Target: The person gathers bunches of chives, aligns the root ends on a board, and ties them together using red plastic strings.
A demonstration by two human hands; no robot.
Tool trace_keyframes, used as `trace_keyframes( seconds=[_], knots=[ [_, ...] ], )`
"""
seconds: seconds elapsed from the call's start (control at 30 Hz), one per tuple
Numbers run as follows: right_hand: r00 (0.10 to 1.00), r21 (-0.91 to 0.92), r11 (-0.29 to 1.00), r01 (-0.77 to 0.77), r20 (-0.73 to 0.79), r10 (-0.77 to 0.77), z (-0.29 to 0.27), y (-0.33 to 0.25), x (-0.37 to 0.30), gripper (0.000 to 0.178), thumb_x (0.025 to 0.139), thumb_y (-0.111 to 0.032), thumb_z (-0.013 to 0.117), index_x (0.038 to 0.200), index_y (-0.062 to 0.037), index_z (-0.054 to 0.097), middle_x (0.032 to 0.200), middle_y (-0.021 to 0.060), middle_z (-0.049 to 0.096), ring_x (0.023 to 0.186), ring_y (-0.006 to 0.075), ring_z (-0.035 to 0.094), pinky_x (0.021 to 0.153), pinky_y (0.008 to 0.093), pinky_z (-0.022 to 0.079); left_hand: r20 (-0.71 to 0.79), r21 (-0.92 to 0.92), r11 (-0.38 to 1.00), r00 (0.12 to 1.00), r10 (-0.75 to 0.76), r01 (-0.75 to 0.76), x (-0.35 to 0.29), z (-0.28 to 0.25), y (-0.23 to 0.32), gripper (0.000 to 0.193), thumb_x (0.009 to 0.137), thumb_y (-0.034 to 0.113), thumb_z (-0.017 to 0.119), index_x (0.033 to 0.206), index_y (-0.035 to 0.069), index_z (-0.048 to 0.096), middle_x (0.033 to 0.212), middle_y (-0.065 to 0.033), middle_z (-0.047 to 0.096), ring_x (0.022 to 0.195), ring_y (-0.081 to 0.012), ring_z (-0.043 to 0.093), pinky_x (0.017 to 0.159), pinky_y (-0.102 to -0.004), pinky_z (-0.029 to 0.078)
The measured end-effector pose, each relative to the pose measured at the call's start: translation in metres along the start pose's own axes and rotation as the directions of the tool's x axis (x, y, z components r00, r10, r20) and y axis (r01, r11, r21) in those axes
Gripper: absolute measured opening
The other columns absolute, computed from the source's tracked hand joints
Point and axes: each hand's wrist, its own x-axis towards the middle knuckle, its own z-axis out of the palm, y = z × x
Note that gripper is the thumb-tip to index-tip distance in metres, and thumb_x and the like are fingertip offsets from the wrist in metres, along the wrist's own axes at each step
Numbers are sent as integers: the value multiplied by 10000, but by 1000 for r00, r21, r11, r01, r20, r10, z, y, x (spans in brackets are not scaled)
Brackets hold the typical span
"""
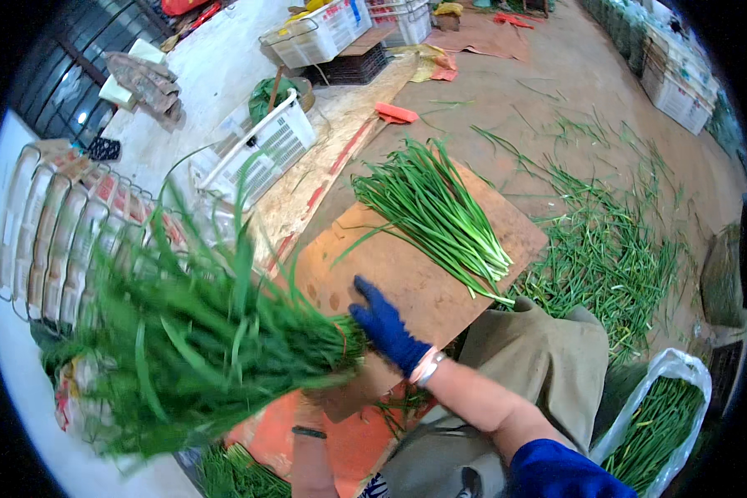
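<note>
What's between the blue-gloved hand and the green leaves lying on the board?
In the head view, only bare brown board lies between the right hand and those leaves.

My right hand (386,328), in a blue glove, is over the near edge of the board (415,278), two fingertips apart. From a blue sleeve (564,473), my bare right forearm (481,402) slants toward the board, bracelet (427,366) at the wrist. My left forearm (314,466), banded in black, rises toward the board's near side, its hand hidden.

1 tied grn. bunch (224,332) L of R hand (386,328), 1 laid bunch (440,216) + 1 board (423,292) ahead, 1 bag (674,361) well R.
</note>
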Motion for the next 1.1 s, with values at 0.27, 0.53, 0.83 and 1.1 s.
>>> trace_keyframes(
  seconds=[0.27,0.53,0.83,1.1],
  knots=[
    [986,312,950,34,145,-82,41,3,6,265,863,-158,463,1071,-25,560,1010,134,606,911,208,582,819,288,432,32,97,993,997,-75,72,-6,16,-10,511,596,104,734,1045,9,509,1018,-83,553,918,-229,539,826,-345,440],
    [905,467,777,-422,274,327,15,32,6,320,901,-311,437,928,-42,609,872,120,617,810,200,575,762,289,435,84,135,988,992,-91,79,0,30,-13,534,568,121,748,1033,8,511,1001,-91,557,912,-238,543,816,-349,442],
    [970,-109,967,230,106,-219,13,20,4,267,821,-188,483,1032,-43,560,1006,167,581,932,303,563,810,342,439,132,161,983,986,-104,83,3,39,-16,561,535,139,764,1019,6,513,983,-101,562,905,-247,548,805,-353,445],
    [990,136,987,-80,123,64,7,31,10,324,882,-251,452,1047,10,550,990,95,594,897,176,551,841,308,414,156,200,979,985,-81,49,-1,41,-3,585,507,156,778,1007,5,514,966,-110,566,899,-255,552,796,-356,447]
  ],
)
